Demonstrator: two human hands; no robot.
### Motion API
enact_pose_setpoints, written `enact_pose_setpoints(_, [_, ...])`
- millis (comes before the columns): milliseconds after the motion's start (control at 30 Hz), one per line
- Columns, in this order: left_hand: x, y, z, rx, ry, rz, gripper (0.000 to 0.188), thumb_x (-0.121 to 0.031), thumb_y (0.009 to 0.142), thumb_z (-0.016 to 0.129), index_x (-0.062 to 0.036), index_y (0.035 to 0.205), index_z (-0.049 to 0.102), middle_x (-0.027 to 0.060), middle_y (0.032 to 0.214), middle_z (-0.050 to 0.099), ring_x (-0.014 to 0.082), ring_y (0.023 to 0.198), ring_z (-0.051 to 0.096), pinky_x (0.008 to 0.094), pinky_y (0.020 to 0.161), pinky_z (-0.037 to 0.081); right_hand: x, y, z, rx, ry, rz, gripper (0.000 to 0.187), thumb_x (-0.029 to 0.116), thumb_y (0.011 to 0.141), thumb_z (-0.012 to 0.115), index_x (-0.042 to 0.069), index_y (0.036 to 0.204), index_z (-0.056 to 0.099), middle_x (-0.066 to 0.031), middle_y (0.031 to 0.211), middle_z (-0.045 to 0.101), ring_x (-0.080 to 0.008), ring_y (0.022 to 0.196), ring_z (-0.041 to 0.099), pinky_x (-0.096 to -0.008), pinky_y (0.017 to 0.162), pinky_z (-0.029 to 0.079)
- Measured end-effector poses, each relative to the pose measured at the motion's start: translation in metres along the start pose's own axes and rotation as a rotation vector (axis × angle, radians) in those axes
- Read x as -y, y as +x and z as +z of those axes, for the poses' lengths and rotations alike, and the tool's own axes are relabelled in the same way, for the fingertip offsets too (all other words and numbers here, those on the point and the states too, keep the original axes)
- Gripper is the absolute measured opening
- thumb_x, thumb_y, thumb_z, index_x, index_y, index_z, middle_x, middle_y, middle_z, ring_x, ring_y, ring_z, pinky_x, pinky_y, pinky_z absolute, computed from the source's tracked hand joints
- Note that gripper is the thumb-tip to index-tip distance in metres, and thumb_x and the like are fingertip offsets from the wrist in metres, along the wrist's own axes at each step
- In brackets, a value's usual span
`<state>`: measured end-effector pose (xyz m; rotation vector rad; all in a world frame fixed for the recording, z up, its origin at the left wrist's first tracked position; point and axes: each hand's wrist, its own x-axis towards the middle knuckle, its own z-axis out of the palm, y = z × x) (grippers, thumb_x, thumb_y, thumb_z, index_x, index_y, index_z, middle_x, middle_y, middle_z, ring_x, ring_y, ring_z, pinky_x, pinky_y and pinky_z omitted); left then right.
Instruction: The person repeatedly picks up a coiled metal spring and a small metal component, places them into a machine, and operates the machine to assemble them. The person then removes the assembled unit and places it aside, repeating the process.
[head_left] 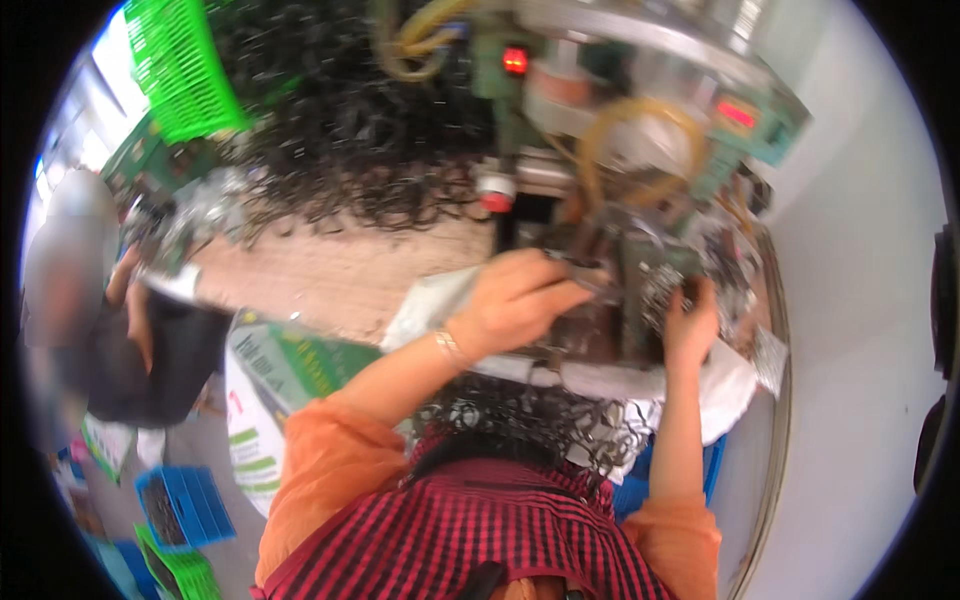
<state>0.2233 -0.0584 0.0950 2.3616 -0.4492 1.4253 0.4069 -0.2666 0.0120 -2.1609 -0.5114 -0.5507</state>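
Observation:
My left hand, with a bracelet at the wrist, reaches to the work area of a green bench machine. Its fingers are closed in a pinch on a small dark piece, blurred by motion. To the right, my right hand has its fingers bent together at the edge of a heap of small shiny metal parts. What those fingertips hold, if anything, is hidden. Dark curved strips lie in a heap between my forearms, over my lap.
A large heap of black curved strips covers the back of the wooden table. A green basket stands at its far left. Another person sits at the left. Blue crates stand on the floor; a white wall bounds the right.

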Motion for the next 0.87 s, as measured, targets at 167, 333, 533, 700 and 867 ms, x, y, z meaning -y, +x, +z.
enact_pose_setpoints(167, [-0.039, -0.021, -0.014, -0.1, 0.088, -0.201, 0.035, -0.002, 0.077, 0.073, -0.0044, 0.111, 0.069, 0.0131, 0.106, 0.068, 0.0272, 0.081, 0.063, 0.0347, 0.067, 0.051, 0.005, 0.002, 0.004, 0.029, -0.081, -0.226, 0.013, 0.004, 0.086, 0.063, 0.001, 0.098, 0.067, -0.0188, 0.092, 0.067, -0.0395, 0.086, 0.062, -0.0464, 0.078, 0.049])
enact_pose_setpoints(333, [-0.014, -0.069, -0.093, -0.403, 0.597, -0.363, 0.017, 0.001, 0.085, 0.067, -0.0011, 0.102, 0.069, 0.0115, 0.098, 0.069, 0.0197, 0.087, 0.063, 0.0293, 0.071, 0.05, 0.015, -0.007, -0.016, 0.144, -0.04, -0.092, 0.011, 0.006, 0.089, 0.063, 0.001, 0.096, 0.068, -0.0185, 0.09, 0.067, -0.0383, 0.082, 0.063, -0.043, 0.074, 0.049])
enact_pose_setpoints(533, [0.106, -0.071, -0.143, 0.163, 0.931, -0.569, 0.021, -0.001, 0.078, 0.065, -0.0115, 0.093, 0.074, 0.0089, 0.102, 0.065, 0.0273, 0.097, 0.059, 0.0389, 0.08, 0.047, 0.018, 0.004, -0.021, 0.205, -0.357, -0.368, 0.022, 0.015, 0.079, 0.073, 0.004, 0.098, 0.069, -0.017, 0.1, 0.062, -0.0388, 0.1, 0.057, -0.0458, 0.083, 0.048])
enact_pose_setpoints(700, [0.194, -0.152, -0.148, 0.474, 1.02, -0.493, 0.017, -0.005, 0.074, 0.064, -0.0097, 0.086, 0.075, 0.0104, 0.108, 0.064, 0.0294, 0.099, 0.056, 0.0436, 0.085, 0.047, 0.004, 0.004, -0.011, 0.173, -0.362, -0.33, 0.015, 0.015, 0.077, 0.072, 0.004, 0.086, 0.066, -0.0155, 0.098, 0.061, -0.0371, 0.096, 0.056, -0.0469, 0.079, 0.049])
enact_pose_setpoints(867, [0.168, -0.147, -0.116, 0.59, 0.669, -0.579, 0.021, -0.004, 0.07, 0.069, -0.0098, 0.09, 0.076, 0.0131, 0.123, 0.064, 0.03, 0.101, 0.057, 0.0409, 0.087, 0.048, 0.002, -0.004, -0.017, 0.098, -0.239, -0.319, 0.011, 0.012, 0.077, 0.071, 0.004, 0.081, 0.063, -0.0152, 0.09, 0.062, -0.0356, 0.09, 0.058, -0.0455, 0.076, 0.048])
